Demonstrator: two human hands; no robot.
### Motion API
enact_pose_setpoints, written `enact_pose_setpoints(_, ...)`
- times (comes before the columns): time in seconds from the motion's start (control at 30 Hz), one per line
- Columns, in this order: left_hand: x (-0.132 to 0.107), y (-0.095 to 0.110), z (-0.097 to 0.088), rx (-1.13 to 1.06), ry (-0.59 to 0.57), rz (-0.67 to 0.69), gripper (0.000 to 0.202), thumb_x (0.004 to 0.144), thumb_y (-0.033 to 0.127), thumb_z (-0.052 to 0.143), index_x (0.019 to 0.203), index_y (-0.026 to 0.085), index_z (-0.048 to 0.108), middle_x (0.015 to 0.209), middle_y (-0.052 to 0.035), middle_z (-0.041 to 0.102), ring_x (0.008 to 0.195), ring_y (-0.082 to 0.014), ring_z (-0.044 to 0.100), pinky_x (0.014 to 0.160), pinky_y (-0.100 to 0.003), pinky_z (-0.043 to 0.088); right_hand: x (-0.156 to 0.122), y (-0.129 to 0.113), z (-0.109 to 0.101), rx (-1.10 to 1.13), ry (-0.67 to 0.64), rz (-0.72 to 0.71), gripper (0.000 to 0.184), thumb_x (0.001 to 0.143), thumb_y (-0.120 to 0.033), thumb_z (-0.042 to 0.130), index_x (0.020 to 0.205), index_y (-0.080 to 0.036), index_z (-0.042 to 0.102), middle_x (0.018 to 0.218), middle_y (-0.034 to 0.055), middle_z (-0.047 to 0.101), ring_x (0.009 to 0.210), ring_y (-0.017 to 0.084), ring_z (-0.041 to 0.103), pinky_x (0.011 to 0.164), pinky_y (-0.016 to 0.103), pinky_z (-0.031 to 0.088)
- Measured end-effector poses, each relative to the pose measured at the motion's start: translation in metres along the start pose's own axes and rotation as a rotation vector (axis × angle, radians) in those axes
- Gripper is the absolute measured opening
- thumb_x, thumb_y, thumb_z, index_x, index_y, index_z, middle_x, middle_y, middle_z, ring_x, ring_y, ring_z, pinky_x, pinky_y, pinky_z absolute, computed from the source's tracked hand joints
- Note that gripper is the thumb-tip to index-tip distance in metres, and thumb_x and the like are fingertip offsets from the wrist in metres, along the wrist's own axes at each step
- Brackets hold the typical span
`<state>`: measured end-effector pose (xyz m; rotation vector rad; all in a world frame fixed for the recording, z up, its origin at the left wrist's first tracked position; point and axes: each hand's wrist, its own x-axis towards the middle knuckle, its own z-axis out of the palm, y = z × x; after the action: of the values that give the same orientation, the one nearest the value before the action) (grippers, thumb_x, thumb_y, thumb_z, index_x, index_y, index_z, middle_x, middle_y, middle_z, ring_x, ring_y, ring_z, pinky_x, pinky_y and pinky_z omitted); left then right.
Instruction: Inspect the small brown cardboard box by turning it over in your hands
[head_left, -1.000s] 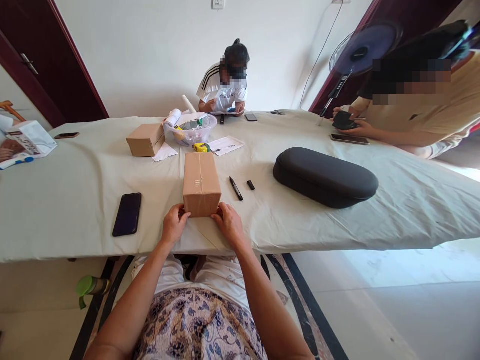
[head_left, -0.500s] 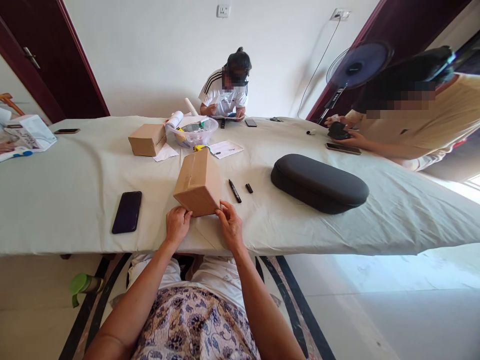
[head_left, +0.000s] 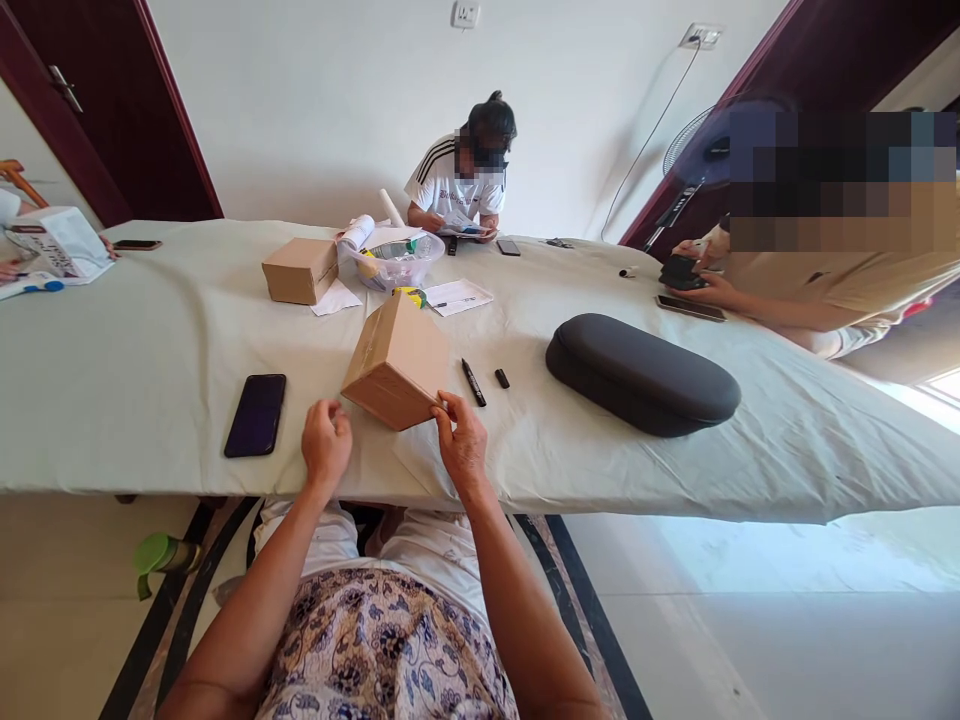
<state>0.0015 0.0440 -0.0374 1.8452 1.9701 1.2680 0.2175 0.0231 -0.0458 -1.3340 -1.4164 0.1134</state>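
Note:
A brown cardboard box [head_left: 409, 350] stands turned at an angle on the cloth in front of me. My right hand [head_left: 461, 437] pinches its near right lower corner between thumb and fingers. Just left of the box, my left hand [head_left: 327, 445] is apart from it, fingers curled in with nothing visible in them. An uncapped black marker [head_left: 473, 382] lies right of the box, its cap [head_left: 502, 379] beside it. Left of my left hand is a dark phone [head_left: 256, 415].
A long black case [head_left: 643, 374] lies to the right. Farther back are a second cardboard box [head_left: 300, 271], a plastic basin [head_left: 412, 272] of items, a yellow tape measure [head_left: 409, 296] and paper [head_left: 472, 298]. Other people sit at the table [head_left: 135, 400], one handling a black object [head_left: 681, 272].
My left hand has let go of the box's left lower corner and moved left. The box has turned slightly, while my right hand keeps its corner.

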Motion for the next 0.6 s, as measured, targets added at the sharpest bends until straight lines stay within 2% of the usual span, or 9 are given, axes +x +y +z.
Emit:
enact_pose_setpoints(0.07,0.009,-0.003,-0.01,-0.138,0.141,0.002,0.026,0.092,0.028,0.046,0.109,0.015,0.06,0.109,-0.0151,0.067,0.105,-0.0267,0.062,0.093,-0.041,0.048,0.003,-0.004,-0.001,-0.015,-0.028,-0.033,0.027,0.096,-0.04,0.05,0.108,-0.022,0.066,0.096,0.0068,0.071,0.081,0.02,0.065,0.078,0.034,0.052)
enact_pose_setpoints(0.1,0.013,0.0,-0.015,-0.194,0.169,0.038,0.031,0.093,0.032,0.046,0.116,0.014,0.058,0.116,-0.0164,0.065,0.11,-0.0268,0.061,0.096,-0.042,0.048,0.005,-0.006,-0.001,-0.022,-0.044,-0.048,0.026,0.096,-0.04,0.051,0.108,-0.022,0.067,0.094,0.0065,0.071,0.08,0.02,0.064,0.078,0.034,0.052)
enact_pose_setpoints(0.2,0.021,0.017,-0.024,-0.29,0.135,0.193,0.051,0.094,0.045,0.049,0.135,0.015,0.047,0.133,-0.0181,0.058,0.124,-0.0272,0.056,0.102,-0.042,0.046,0.011,-0.016,0.0,-0.038,-0.087,-0.069,0.025,0.096,-0.038,0.052,0.108,-0.023,0.068,0.091,0.0054,0.069,0.078,0.019,0.063,0.076,0.033,0.051)
enact_pose_setpoints(0.3,0.022,0.034,-0.019,-0.315,0.037,0.3,0.06,0.092,0.053,0.053,0.141,0.019,0.043,0.138,-0.0164,0.055,0.129,-0.0271,0.052,0.107,-0.043,0.043,0.016,-0.022,0.002,-0.03,-0.108,-0.07,0.024,0.096,-0.037,0.053,0.109,-0.024,0.069,0.089,0.0042,0.066,0.076,0.018,0.062,0.074,0.032,0.05)
enact_pose_setpoints(0.43,0.014,0.038,0.003,-0.289,-0.008,0.199,0.058,0.09,0.055,0.056,0.134,0.018,0.049,0.129,-0.0166,0.059,0.121,-0.0282,0.056,0.103,-0.045,0.047,0.018,-0.022,0.0,-0.011,-0.062,-0.045,0.025,0.096,-0.039,0.053,0.11,-0.025,0.067,0.091,0.0038,0.061,0.079,0.018,0.061,0.076,0.033,0.052)
enact_pose_setpoints(0.5,0.01,0.034,0.011,-0.288,-0.009,0.157,0.061,0.088,0.055,0.059,0.135,0.018,0.048,0.127,-0.017,0.059,0.119,-0.0288,0.057,0.101,-0.045,0.047,0.018,-0.022,0.0,-0.03,-0.04,-0.047,0.027,0.094,-0.045,0.057,0.109,-0.024,0.065,0.094,0.0047,0.059,0.085,0.02,0.06,0.08,0.036,0.052)
enact_pose_setpoints(0.6,0.007,0.033,0.016,-0.283,0.001,0.148,0.063,0.085,0.054,0.064,0.134,0.018,0.047,0.126,-0.0163,0.058,0.122,-0.0292,0.055,0.102,-0.045,0.046,0.018,-0.025,0.006,-0.083,-0.002,-0.047,0.04,0.085,-0.057,0.065,0.105,-0.023,0.061,0.1,0.0071,0.058,0.096,0.024,0.058,0.084,0.04,0.052)
